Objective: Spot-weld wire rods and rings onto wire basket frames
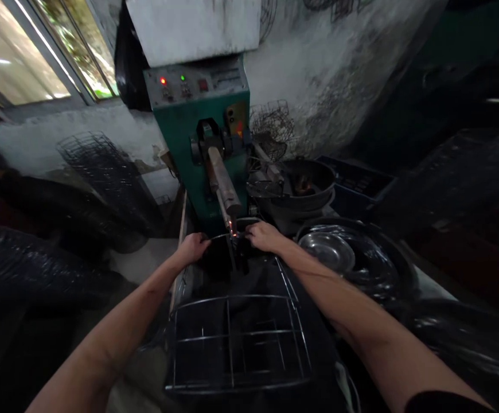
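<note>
A green spot welder (pixel 176 137) stands ahead, its long metal arm (pixel 223 183) reaching toward me. Orange glowing points show at the electrode tip (pixel 233 228). My left hand (pixel 193 248) is closed on a thin curved wire just left of the tip. On the right side of the tip, my right hand (pixel 264 236) pinches the same wire line, close to the glow. Below my hands hangs a wire basket frame (pixel 230 335) with a square grid. Darkness hides how the pinched wire joins it.
Right of the welder, a dark round pan (pixel 310 180) sits near a large basin holding a metal bowl (pixel 327 251). A wire mesh roll (pixel 107 166) leans against the left wall, below a window (pixel 38 51). A wrapped dark bundle (pixel 38 264) lies at left.
</note>
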Available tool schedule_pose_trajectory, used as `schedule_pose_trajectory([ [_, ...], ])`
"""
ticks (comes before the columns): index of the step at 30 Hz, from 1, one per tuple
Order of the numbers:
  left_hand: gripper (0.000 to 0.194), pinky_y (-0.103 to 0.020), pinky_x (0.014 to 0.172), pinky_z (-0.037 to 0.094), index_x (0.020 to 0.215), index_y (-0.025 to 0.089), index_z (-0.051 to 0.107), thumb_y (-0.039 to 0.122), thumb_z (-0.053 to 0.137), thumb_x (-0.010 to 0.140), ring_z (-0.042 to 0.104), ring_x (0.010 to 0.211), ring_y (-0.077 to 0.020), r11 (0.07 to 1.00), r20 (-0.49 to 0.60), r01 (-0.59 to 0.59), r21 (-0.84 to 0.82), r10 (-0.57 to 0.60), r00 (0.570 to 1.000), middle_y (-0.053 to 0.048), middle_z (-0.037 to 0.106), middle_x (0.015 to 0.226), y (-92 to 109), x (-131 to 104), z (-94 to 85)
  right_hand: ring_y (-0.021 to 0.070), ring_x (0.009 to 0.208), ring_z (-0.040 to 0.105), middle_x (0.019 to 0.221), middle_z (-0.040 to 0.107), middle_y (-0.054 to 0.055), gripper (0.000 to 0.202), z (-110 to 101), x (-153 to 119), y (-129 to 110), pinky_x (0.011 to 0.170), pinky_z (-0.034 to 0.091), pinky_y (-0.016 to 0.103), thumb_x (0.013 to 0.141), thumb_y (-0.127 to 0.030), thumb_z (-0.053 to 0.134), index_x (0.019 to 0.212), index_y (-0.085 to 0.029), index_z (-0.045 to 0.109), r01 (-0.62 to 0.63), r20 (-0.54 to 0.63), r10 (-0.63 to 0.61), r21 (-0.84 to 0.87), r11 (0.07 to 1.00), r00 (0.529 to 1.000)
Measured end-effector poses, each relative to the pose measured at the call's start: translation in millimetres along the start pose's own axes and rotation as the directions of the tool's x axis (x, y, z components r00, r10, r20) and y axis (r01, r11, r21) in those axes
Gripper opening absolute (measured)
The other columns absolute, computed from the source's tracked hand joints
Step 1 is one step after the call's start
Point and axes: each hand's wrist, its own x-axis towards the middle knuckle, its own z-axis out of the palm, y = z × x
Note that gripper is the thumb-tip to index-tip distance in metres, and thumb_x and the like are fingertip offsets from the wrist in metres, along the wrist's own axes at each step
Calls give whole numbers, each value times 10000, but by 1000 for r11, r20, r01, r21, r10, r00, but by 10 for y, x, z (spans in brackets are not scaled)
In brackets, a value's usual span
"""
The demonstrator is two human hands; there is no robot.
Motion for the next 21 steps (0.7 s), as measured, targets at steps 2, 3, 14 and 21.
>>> schedule_pose_trajectory([
  [2, 186, -193, 462, 361, 737, 140, 593, 266, 510, 845, 515, 488, -104, 998, 33, 52, -29, -51, 998, 7, 570, 571, 9, -7, 3, 202, 980, 626, 1055, 699, 80, 284, -12, -8, -9, 746, 429, 237, 905, -293, 450, 1008, -173, 686, -15, -10, 15, 8, 1000, 1000],
  [3, 189, -193, 452, 355, 747, 135, 595, 276, 515, 844, 505, 472, -102, 997, 27, 75, -36, -74, 997, 9, 564, 562, 6, -4, 9, 206, 986, 625, 1062, 697, 83, 285, -16, -9, -8, 750, 431, 237, 904, -302, 458, 1015, -169, 685, -28, -16, 28, 15, 999, 999],
  [14, 260, -202, 479, 371, 651, 156, 550, 325, 546, 849, 514, 485, -110, 997, -63, 26, -66, -30, 998, 9, 539, 512, -147, 5, 141, 224, 1041, 619, 1115, 680, 129, 292, 90, -62, -51, 826, 449, 239, 890, -312, 514, 1051, -140, 686, -131, -88, 140, 108, 986, 986],
  [21, 248, -211, 561, 402, 635, 144, 585, 289, 562, 835, 532, 583, -121, 992, -206, -116, -47, 104, 973, 8, 558, 555, -260, -346, -288, 197, 806, 672, 865, 730, 66, 300, 136, -261, -271, 734, 505, 278, 893, -308, 477, 1060, -138, 660, -1, -42, 21, 424, 906, 999],
])
